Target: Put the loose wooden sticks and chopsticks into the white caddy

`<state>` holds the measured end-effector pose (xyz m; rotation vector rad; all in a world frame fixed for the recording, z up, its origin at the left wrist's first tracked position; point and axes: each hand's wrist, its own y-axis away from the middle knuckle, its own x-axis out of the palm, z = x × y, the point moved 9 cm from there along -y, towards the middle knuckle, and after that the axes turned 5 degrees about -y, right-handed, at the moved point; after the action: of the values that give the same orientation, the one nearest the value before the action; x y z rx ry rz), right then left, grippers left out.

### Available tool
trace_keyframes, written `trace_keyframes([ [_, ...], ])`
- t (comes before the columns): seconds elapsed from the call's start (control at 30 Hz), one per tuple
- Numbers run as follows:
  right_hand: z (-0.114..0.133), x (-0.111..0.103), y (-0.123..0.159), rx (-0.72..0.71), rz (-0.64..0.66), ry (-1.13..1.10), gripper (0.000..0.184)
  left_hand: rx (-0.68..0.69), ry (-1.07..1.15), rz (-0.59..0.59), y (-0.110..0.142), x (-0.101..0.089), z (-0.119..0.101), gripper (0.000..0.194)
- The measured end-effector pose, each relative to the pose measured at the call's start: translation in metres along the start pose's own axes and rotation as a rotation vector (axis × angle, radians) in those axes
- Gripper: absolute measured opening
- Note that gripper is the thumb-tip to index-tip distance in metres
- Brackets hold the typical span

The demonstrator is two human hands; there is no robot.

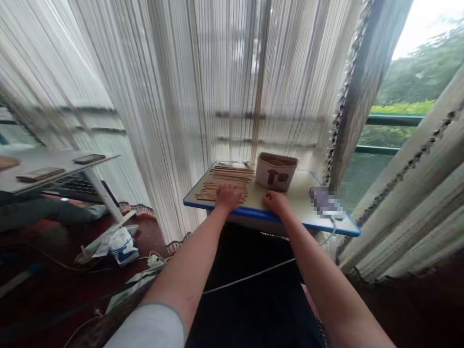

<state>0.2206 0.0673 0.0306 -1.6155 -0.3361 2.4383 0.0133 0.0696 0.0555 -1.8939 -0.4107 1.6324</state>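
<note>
My left hand (229,196) lies palm down over the front group of thin wooden sticks, which look like chopsticks (208,192), with its fingers stretched across them. Behind it, a second row of chopsticks (232,173) lies side by side on the small table. My right hand (275,202) rests at the table's front edge, its fingers curled in and nothing sticking out of them. Just beyond that hand stands a light-coloured container (264,178) with a brown print on its side and a divider within. My palms are hidden from view.
The small table (304,193) has a blue rim. A blurred-out device (326,202) with a white cable (334,225) lies at its right. Stringy curtains (174,96) hang behind. At left are another table (47,162) and a white-and-blue packet (123,245) on the floor.
</note>
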Motion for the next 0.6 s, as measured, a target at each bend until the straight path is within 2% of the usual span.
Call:
trace_keyframes([
  [0.27, -0.004, -0.004, 0.001, -0.036, -0.035, -0.1, 0.027, 0.048, 0.015, 0.032, 0.001, -0.001, -0.005, 0.023],
  [0.6, -0.022, -0.008, -0.003, -0.029, -0.124, -0.356, 0.032, 0.024, 0.055, 0.028, 0.003, -0.001, 0.0, 0.022],
])
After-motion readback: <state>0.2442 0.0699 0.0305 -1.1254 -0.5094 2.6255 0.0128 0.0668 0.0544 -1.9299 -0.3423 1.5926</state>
